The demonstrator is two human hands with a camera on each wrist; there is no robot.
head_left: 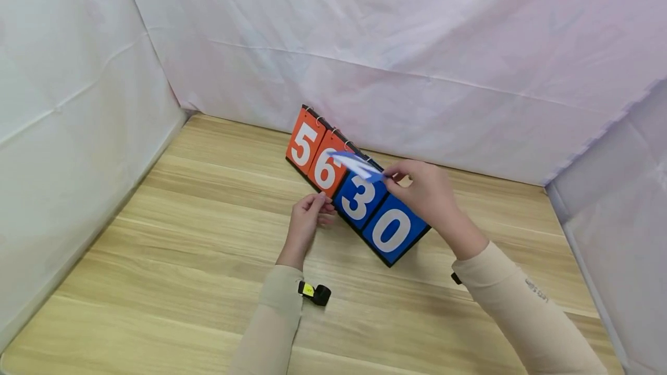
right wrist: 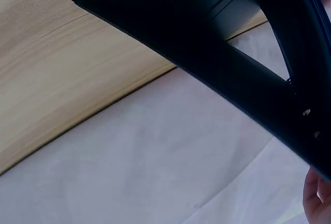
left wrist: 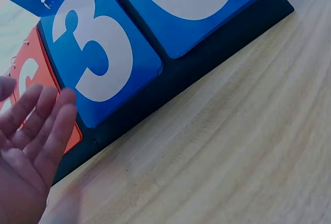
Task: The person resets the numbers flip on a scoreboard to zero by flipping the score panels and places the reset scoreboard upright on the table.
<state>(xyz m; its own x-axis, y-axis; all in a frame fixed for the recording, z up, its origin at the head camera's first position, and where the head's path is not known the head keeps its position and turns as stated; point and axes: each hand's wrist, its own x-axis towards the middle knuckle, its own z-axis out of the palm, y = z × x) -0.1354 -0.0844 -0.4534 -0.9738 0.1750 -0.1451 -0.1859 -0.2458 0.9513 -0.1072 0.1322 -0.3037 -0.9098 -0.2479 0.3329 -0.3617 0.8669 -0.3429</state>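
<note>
A black flip scoreboard (left wrist: 170, 81) stands tilted on the table, showing 5 and 6 on orange cards and 3 and 0 on blue ones. My right hand (head_left: 427, 192) pinches a blue number card (head_left: 359, 165), blurred and raised at the top rings above the blue 3 card (head_left: 358, 198). By the bottom edge of the orange 6 card (head_left: 325, 175) is my left hand (head_left: 304, 221), its fingers extended in the left wrist view. The right wrist view shows the scoreboard's dark back (right wrist: 207, 63), with parts of fingers at the right edge.
The scoreboard stands on a wood-grain table (head_left: 208, 282) near its back edge. Pale cloth walls (head_left: 365, 28) rise behind and at both sides. A black wrist strap with a small camera (head_left: 315, 294) sits at the left sleeve.
</note>
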